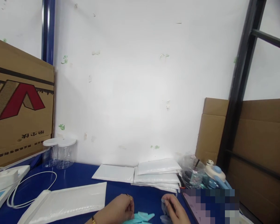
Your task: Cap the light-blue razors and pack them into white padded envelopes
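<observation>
My left hand [119, 207], with a ring and a bracelet, is low in the middle of the head view. Its fingers are curled together, and the tips reach a small heap of thin teal strips [142, 217] on the blue tabletop. What those fingers hold, if anything, is hidden. To the right, my right hand [177, 211] pinches a thin, greyish translucent piece [163, 205] between thumb and fingers. More of this grey material lies just below it, at the bottom edge. Its exact kind cannot be made out.
A white padded mailer [70, 202] lies left of my hands; several more mailers [156, 177] are stacked behind. Two lidded clear jars [66, 155], a white cable [32, 174] and a large carton [21, 102] are left. A plastic cup [193, 171] and a blue-lidded bottle [214, 177] stand right.
</observation>
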Action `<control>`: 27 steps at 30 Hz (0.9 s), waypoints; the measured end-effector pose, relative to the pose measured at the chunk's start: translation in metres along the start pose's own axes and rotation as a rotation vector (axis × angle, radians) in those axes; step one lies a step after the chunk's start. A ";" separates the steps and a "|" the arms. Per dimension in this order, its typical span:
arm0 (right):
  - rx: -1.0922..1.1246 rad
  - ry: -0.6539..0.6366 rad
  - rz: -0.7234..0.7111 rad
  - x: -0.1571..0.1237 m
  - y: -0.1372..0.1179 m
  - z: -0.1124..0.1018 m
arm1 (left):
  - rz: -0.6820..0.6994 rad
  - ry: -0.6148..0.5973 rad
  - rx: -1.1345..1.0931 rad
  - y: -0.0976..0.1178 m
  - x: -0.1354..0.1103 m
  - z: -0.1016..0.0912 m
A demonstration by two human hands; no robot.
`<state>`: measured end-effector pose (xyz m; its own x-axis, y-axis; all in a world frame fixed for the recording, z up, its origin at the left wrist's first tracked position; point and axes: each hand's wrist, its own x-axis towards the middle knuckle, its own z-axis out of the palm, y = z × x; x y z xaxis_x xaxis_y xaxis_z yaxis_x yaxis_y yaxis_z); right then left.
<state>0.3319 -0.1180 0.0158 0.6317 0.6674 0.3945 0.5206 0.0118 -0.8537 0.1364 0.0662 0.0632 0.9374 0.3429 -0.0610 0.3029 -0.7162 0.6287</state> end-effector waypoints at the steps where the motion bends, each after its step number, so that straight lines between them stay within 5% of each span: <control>1: -0.004 0.011 -0.007 0.000 0.000 -0.002 | 0.017 0.009 -0.006 -0.001 0.001 0.000; 5: 0.064 0.068 -0.016 0.008 -0.007 -0.009 | 0.077 0.074 -0.161 -0.009 0.007 0.001; 13: 0.397 -0.072 0.151 0.036 -0.066 0.003 | 0.139 0.144 -0.565 -0.016 0.020 0.003; 18: 0.519 -0.122 0.230 0.028 -0.056 0.025 | 0.152 0.168 -0.635 -0.012 0.017 0.007; 22: 0.420 -0.125 0.195 0.022 -0.045 0.028 | 0.136 0.125 -0.615 -0.006 0.011 0.009; 27: 0.558 -0.159 0.270 0.019 -0.043 0.029 | 0.108 0.131 -0.523 -0.006 0.008 0.009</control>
<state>0.3048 -0.0838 0.0502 0.5839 0.8026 0.1219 -0.0498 0.1853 -0.9814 0.1440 0.0675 0.0516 0.9189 0.3813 0.1014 0.0490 -0.3652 0.9296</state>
